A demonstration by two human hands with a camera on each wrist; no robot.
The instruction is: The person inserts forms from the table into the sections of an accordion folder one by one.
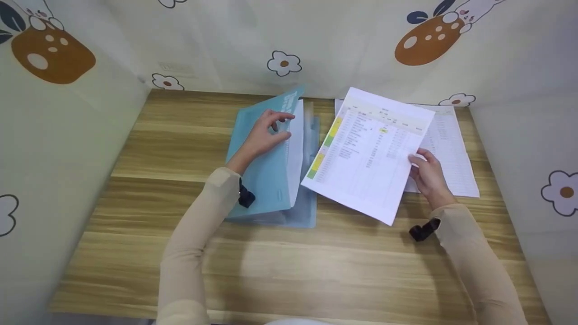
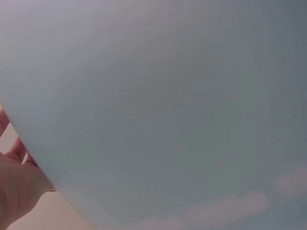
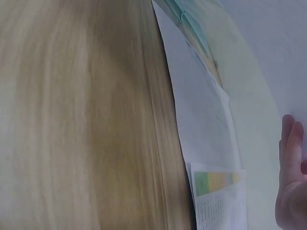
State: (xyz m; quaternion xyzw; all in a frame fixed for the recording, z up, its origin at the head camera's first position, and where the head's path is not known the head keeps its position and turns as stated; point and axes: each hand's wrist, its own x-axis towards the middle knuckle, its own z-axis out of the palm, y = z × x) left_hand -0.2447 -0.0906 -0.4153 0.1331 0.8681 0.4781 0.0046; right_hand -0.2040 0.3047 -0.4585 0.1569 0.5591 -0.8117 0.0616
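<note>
A light-blue plastic folder (image 1: 259,180) stands part-open on the table, its front cover raised, with white paper (image 1: 295,167) inside. My left hand (image 1: 262,137) is at the cover's upper right edge, thumb and index finger spread apart. The cover fills most of the left wrist view, with part of the left hand (image 2: 19,182) at its edge. Between thumb and fingers, my right hand (image 1: 429,174) pinches the right edge of a printed sheet (image 1: 365,167) with yellow and green cells. That sheet is held tilted above the table, beside the folder.
More printed paper (image 1: 451,153) lies on the wooden table (image 1: 343,271) at the back right, partly covered by the held sheet. Patterned cloth walls (image 1: 216,45) enclose the back and both sides of the table.
</note>
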